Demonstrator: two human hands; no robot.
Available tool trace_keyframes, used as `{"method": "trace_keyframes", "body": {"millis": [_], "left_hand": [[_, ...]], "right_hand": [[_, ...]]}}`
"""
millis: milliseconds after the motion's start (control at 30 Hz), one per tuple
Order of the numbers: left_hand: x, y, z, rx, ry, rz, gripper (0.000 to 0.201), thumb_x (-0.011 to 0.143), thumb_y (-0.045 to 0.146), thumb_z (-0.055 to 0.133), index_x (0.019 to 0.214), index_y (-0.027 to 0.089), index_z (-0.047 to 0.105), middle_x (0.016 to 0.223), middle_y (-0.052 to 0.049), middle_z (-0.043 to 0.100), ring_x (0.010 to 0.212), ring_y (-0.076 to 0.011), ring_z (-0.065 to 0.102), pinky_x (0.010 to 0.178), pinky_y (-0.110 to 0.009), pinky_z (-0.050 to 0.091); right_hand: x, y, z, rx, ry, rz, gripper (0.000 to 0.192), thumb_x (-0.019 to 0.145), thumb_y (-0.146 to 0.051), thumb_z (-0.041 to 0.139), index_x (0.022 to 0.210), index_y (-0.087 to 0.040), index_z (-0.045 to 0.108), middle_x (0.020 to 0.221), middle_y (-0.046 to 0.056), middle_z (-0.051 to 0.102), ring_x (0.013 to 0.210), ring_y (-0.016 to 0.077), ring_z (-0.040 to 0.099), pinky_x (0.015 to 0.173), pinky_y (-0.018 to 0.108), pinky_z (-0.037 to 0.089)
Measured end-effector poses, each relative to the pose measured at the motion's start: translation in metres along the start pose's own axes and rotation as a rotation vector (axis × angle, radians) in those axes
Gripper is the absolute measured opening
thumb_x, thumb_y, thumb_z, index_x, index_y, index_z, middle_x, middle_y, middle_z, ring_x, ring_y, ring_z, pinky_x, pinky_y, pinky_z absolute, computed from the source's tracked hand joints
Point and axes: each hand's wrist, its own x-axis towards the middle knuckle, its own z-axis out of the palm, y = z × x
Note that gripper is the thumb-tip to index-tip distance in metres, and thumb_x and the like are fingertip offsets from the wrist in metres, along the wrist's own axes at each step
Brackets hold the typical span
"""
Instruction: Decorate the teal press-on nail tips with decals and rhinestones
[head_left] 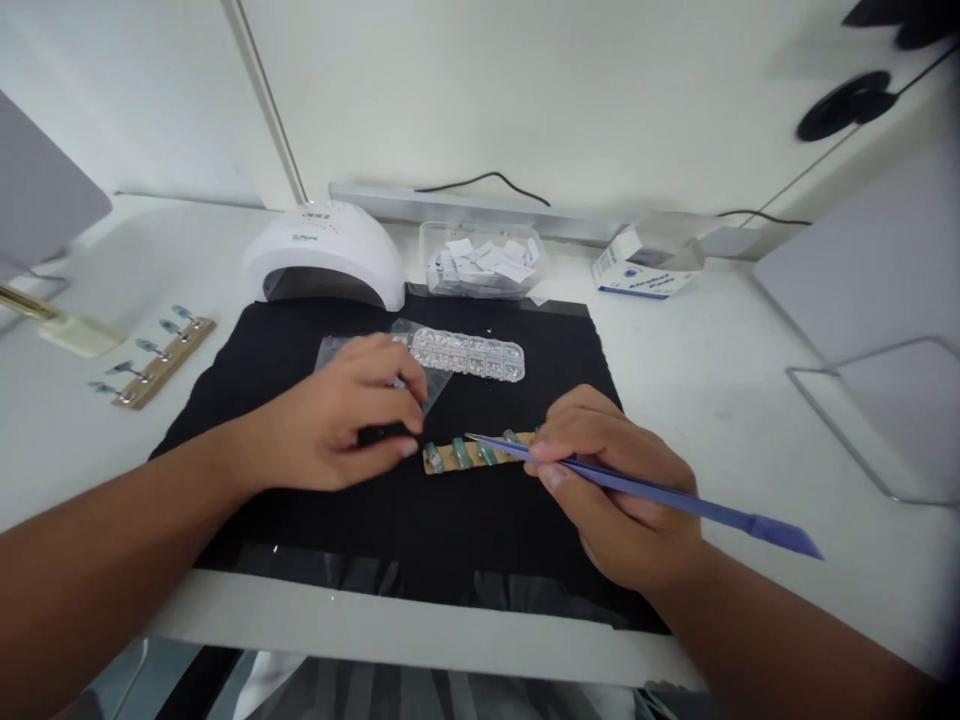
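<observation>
My right hand (615, 480) is closed around purple tweezers (652, 488), and their thin tip points left above a wooden strip (442, 462). Along that strip stand several green press-on nails (460, 453); my right fingers cover its right end. Just left of the strip hovers my left hand (352, 410), its fingers curved and apart, with nothing seen between them. Behind my left fingers lie a clear plastic sheet (439, 388) and a clear compartment case (487, 355) of small shiny stones, partly hidden by the hand.
A white nail lamp (326, 250) stands at the back left. Beside it are a clear bin (484, 265) of white packets and an opened alcohol pad box (645, 265). A second nail strip (169, 365) and a brush (67, 325) lie left. A black mat (360, 535) covers the middle.
</observation>
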Motion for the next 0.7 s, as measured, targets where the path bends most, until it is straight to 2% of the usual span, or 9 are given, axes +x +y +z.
{"method": "trace_keyframes", "body": {"millis": [33,133,167,233,300,467,567,700], "left_hand": [[-0.002,-0.007,-0.006,0.010,0.093,-0.033,0.005,0.087,0.016,0.061,0.086,0.020,0.062,0.105,-0.006,0.059,0.097,-0.0205,0.056,0.088,-0.038,0.044],[-0.010,-0.031,-0.024,0.116,0.402,-0.308,0.007,0.087,0.020,0.058,0.080,0.020,0.058,0.095,-0.003,0.057,0.095,-0.0197,0.057,0.089,-0.037,0.046],[-0.012,-0.039,-0.028,0.154,0.466,-0.335,0.009,0.087,0.021,0.057,0.078,0.020,0.056,0.090,-0.003,0.056,0.092,-0.0200,0.057,0.088,-0.037,0.046],[-0.016,-0.052,-0.035,0.203,0.483,-0.370,0.007,0.085,0.024,0.056,0.080,0.020,0.056,0.088,-0.004,0.055,0.090,-0.0222,0.056,0.087,-0.040,0.046],[-0.017,-0.058,-0.037,0.275,0.317,-0.481,0.012,0.084,0.029,0.053,0.089,0.019,0.057,0.097,-0.006,0.056,0.099,-0.0259,0.053,0.093,-0.044,0.044],[-0.017,-0.052,-0.032,0.254,0.002,-0.512,0.027,0.080,0.035,0.060,0.103,0.019,0.059,0.108,-0.008,0.062,0.105,-0.0284,0.052,0.097,-0.047,0.043],[-0.017,-0.048,-0.029,0.237,-0.114,-0.558,0.046,0.079,0.045,0.066,0.118,0.021,0.058,0.121,-0.010,0.060,0.115,-0.0316,0.051,0.101,-0.050,0.041],[-0.017,-0.050,-0.025,0.243,-0.184,-0.610,0.070,0.073,0.048,0.076,0.133,0.023,0.051,0.136,-0.012,0.055,0.126,-0.0371,0.046,0.106,-0.058,0.033]], "right_hand": [[-0.001,0.001,-0.001,0.006,-0.003,0.003,0.029,0.076,0.000,0.059,0.091,-0.023,0.066,0.072,0.001,0.063,0.070,0.0183,0.056,0.057,0.034,0.048],[-0.002,0.005,-0.002,0.010,0.017,0.035,0.027,0.079,-0.002,0.059,0.093,-0.025,0.065,0.075,0.001,0.063,0.072,0.0191,0.057,0.060,0.035,0.048],[-0.003,0.005,-0.002,0.006,0.026,0.054,0.026,0.080,-0.003,0.059,0.093,-0.025,0.064,0.076,0.001,0.062,0.073,0.0191,0.057,0.060,0.034,0.048],[-0.003,0.007,-0.002,-0.003,0.035,0.090,0.023,0.083,-0.005,0.057,0.092,-0.026,0.063,0.077,0.001,0.059,0.073,0.0185,0.057,0.060,0.033,0.047],[-0.002,0.009,-0.002,-0.001,0.054,0.125,0.020,0.086,-0.007,0.057,0.091,-0.025,0.063,0.079,0.001,0.057,0.072,0.0175,0.056,0.059,0.032,0.046],[0.000,0.023,-0.004,0.066,0.126,0.255,0.012,0.087,-0.016,0.059,0.087,-0.026,0.065,0.081,0.000,0.058,0.072,0.0155,0.057,0.062,0.030,0.045],[0.003,0.033,-0.007,0.151,0.242,0.386,0.005,0.084,-0.021,0.064,0.082,-0.025,0.068,0.077,-0.002,0.061,0.070,0.0150,0.059,0.065,0.030,0.045],[0.008,0.043,-0.009,0.256,0.370,0.478,0.002,0.080,-0.024,0.067,0.080,-0.024,0.069,0.073,-0.002,0.064,0.072,0.0155,0.062,0.073,0.031,0.047]]}}
